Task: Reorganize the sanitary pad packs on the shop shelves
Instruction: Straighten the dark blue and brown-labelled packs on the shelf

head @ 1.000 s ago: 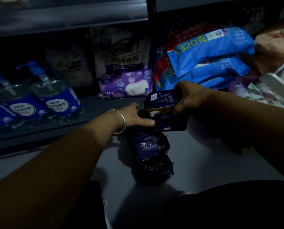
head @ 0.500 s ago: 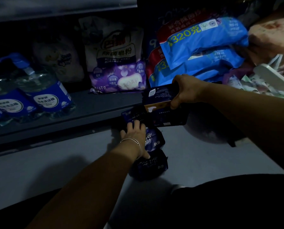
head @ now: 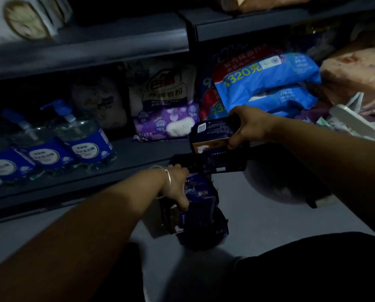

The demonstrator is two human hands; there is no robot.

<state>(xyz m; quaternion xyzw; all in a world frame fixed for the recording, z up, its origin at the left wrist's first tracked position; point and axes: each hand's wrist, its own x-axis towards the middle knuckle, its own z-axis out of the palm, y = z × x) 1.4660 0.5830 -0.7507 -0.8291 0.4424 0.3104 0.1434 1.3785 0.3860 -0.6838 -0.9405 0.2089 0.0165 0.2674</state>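
Note:
My right hand [head: 246, 127] grips a stack of dark navy sanitary pad packs [head: 212, 136] in front of the lower shelf's edge, and a further dark pack [head: 223, 164] sits under them in the same stack. On the grey floor lies a pile of the same navy packs [head: 204, 223]. My left hand [head: 178, 186], a silver bangle on its wrist, grips the top pack of that pile [head: 198, 192], with the thumb curled over its near side.
The lower shelf [head: 127, 153] holds pump bottles with blue labels [head: 82, 138] at left, a purple soap bag [head: 167, 123] in the middle and blue 320 g bags [head: 267, 77] at right. A white plastic object [head: 354, 120] lies far right. My dark-clothed knee [head: 313, 269] fills the lower right.
My left hand went from the held stack down to the floor pile and closed on its top pack. My right hand kept its stack nearly still.

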